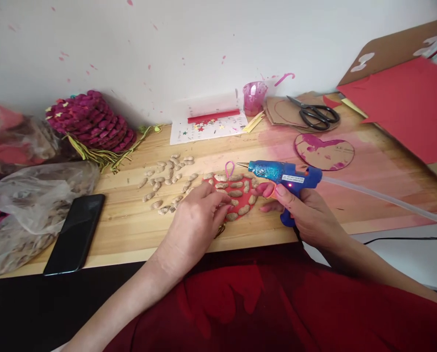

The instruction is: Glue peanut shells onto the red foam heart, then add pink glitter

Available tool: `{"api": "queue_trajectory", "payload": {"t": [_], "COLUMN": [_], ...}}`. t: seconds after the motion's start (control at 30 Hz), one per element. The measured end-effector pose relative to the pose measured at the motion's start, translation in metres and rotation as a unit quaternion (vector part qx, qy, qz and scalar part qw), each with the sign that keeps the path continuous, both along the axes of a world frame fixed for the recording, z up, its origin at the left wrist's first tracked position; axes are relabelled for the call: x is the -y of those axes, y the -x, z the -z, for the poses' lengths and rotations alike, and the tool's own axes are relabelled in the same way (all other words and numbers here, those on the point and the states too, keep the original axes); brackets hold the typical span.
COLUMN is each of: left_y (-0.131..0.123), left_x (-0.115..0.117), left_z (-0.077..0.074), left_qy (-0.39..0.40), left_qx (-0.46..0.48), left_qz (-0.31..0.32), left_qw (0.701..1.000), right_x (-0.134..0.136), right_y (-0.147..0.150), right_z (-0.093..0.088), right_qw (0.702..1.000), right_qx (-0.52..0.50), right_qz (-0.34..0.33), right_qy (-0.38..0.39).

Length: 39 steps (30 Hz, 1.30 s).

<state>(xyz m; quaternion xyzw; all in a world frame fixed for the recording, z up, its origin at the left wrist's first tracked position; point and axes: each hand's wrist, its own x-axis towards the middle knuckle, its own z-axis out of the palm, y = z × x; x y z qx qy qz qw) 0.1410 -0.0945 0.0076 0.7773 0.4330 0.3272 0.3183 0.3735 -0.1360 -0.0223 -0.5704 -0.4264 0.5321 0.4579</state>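
Note:
My right hand (313, 215) is wrapped around the handle of a blue glue gun (273, 171), its metal nozzle pointing left and a long clear glue stick (379, 195) coming out of its back. Below the nozzle lies a red card piece (245, 199) with peanuts in rows on it and a pink loop (229, 169) at its top. My left hand (194, 215) is bent over the card's left side, fingertips pinched at a peanut (234, 202). The hand hides part of the card. Loose peanuts (170, 173) lie scattered to its left.
A phone (75, 234) and clear bags (53, 195) lie at left, near stacked purple peanut pieces (93, 122). Along the wall are star-strewn paper (181, 132) and a pink-stained cup (254, 98). Scissors (319, 117), a cardboard heart (324, 152) and red sheets (412, 102) are at right.

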Motion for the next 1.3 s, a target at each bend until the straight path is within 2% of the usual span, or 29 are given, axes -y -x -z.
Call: {"api": "queue_trajectory", "payload": {"t": [0.27, 0.47, 0.67, 0.97, 1.3], "left_y": [-0.012, -0.014, -0.016, -0.018, -0.022], "left_x": [0.001, 0.003, 0.004, 0.003, 0.003], "left_z": [-0.001, -0.001, 0.0, -0.001, -0.003], "left_qy": [-0.07, -0.143, -0.172, -0.168, -0.158], "left_qx": [-0.123, -0.269, -0.296, -0.308, -0.326], "left_qz": [-0.002, 0.012, 0.009, 0.01, 0.009], "left_qw": [0.99, 0.952, 0.94, 0.936, 0.932], "right_x": [-0.001, 0.001, 0.002, 0.003, 0.002], "right_y": [-0.003, -0.003, -0.003, -0.003, -0.002], "right_z": [0.002, 0.002, 0.001, -0.001, -0.002], "right_qw": [0.999, 0.999, 1.0, 1.0, 1.0], "right_qx": [-0.042, -0.031, -0.017, -0.016, -0.02], "right_qz": [-0.017, -0.01, -0.016, -0.015, -0.013], "right_qy": [0.006, 0.007, 0.003, -0.013, 0.008]}}
